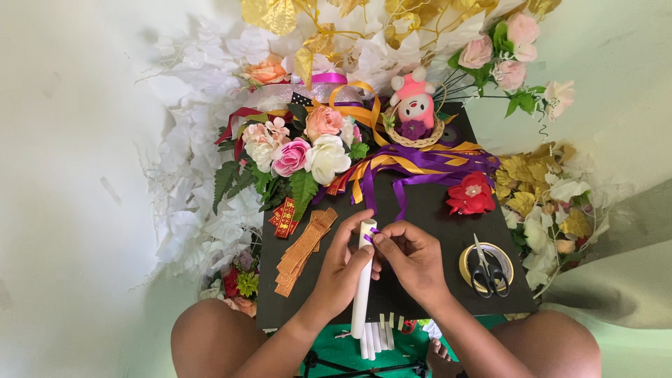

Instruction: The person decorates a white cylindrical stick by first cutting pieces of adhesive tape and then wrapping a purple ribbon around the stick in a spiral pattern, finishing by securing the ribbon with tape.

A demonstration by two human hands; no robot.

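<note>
White tube (362, 294): middle hidden behind left hand (343, 269). Purple bit at right hand (413, 259) fingertips too small to tell, maybe ribbon. Spare white tubes (371, 341) partly cut by black board (434, 210) edge. Gold leaves (280, 14) cropped at top. Knees cropped at bottom.

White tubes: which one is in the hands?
The long white tube standing upright, gripped by left hand and right hand; the other tubes lie loose at the board's near edge.
</note>
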